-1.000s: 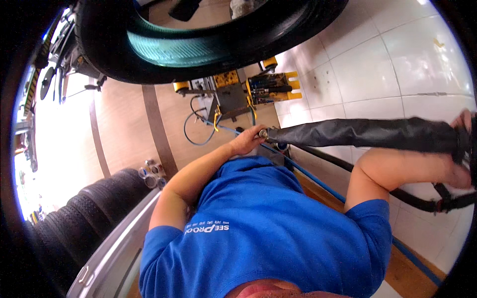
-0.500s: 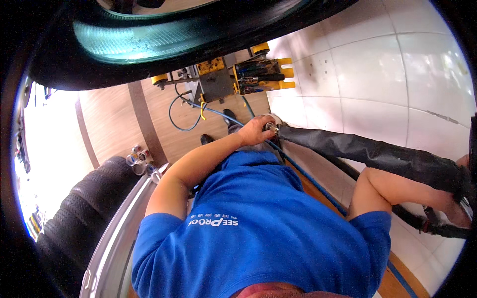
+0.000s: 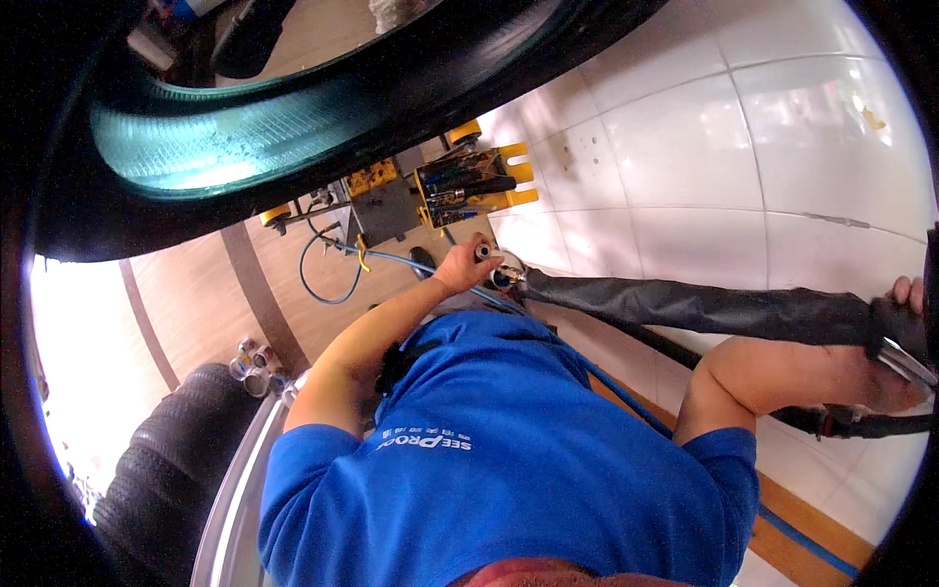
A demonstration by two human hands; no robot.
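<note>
My left hand [image 3: 460, 266] is closed, pinching a small round metal fitting [image 3: 482, 251]. Just beside it, apart from those fingers, is the metal connector [image 3: 511, 276] at the near end of a long tube in a black sleeve [image 3: 685, 305]. That tube stretches across to the right edge, where my right hand [image 3: 908, 293] wraps around its dark end; a shiny metal part shows there, and the rest is cut off. A blue hose [image 3: 626, 391] passes under the left hand. Above hangs a large black tire [image 3: 391, 108], its inner lining lit teal.
A grey cart [image 3: 380, 210] with a yellow tool tray [image 3: 474, 186] stands on the wood-look floor past my feet. Stacked tires [image 3: 186, 450] and several tins [image 3: 256, 367] are at left, near a white ledge [image 3: 235, 509]. White tiled wall [image 3: 675, 147] rises at right.
My left hand has drawn left, away from the sleeve's connector, with the round fitting now showing in its fingers. My right hand's fingers now show over the sleeve's far end. The view has shifted.
</note>
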